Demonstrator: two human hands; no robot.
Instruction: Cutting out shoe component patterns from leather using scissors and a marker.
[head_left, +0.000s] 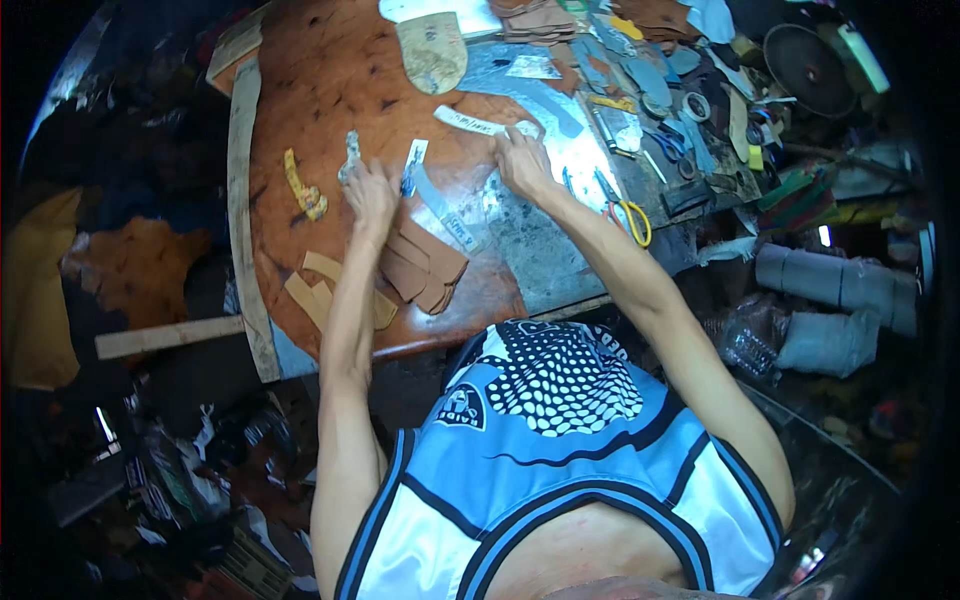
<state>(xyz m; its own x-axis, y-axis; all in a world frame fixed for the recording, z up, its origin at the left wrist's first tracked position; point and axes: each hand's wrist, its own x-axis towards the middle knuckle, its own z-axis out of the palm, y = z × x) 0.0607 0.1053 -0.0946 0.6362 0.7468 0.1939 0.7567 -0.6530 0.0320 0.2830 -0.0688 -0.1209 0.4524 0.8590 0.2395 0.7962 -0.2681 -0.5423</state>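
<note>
Over the left part of the leather-covered table, my left hand [370, 195] has its fingers bent down on the lower end of a small grey-white mottled template [352, 147]. A similar yellow template [303, 188] lies left of it. My right hand [523, 165] is closed on the right end of a curved white strip template [465, 121] with handwriting on it. Between my hands rests a curved grey-blue template [440, 210] with pale labelled ends. Brown cut leather pieces [425, 265] are stacked nearer me, with tan leather strips [318, 293] beside them, partly behind my left forearm.
Yellow-handled scissors [632, 218] lie right of my right forearm. Blue-handled scissors [668, 145], tape rolls [696, 107] and many leather scraps crowd the right side. A large rounded template [432, 55] lies at the far side. A wooden strip [245, 200] edges the table's left.
</note>
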